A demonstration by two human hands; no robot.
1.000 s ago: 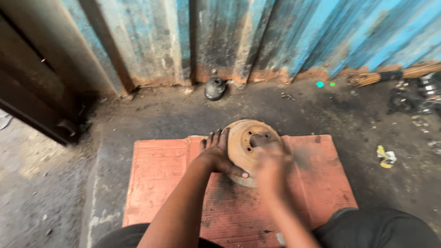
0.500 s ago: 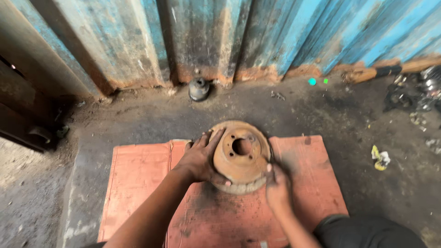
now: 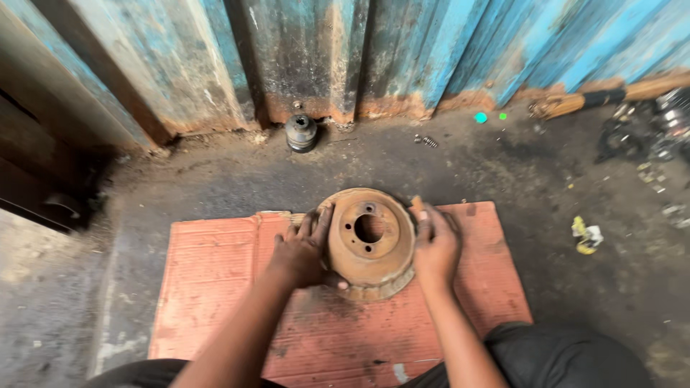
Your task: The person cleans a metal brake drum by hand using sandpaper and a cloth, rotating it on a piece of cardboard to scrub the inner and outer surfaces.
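Note:
A rusty round brake drum [image 3: 368, 241] with a centre hole and several bolt holes lies on a reddish cardboard sheet [image 3: 215, 287] on the ground. My left hand [image 3: 305, 251] grips the drum's left rim, fingers spread over its edge. On the right rim rests my right hand [image 3: 433, 244], fingers curled over the top edge. Both forearms reach in from the bottom of the view.
A rusted blue corrugated metal wall [image 3: 431, 43] stands behind. A small dark metal part [image 3: 300, 132] sits at its foot, with a spring [image 3: 427, 141] nearby. A broom [image 3: 596, 99] and dark scrap parts [image 3: 647, 136] lie at right, a yellow scrap [image 3: 586, 236] on the dirty concrete.
My right hand has moved from the drum's face, then its lower right edge, up to the right rim. The left hand has kept its hold. The view has shifted slightly.

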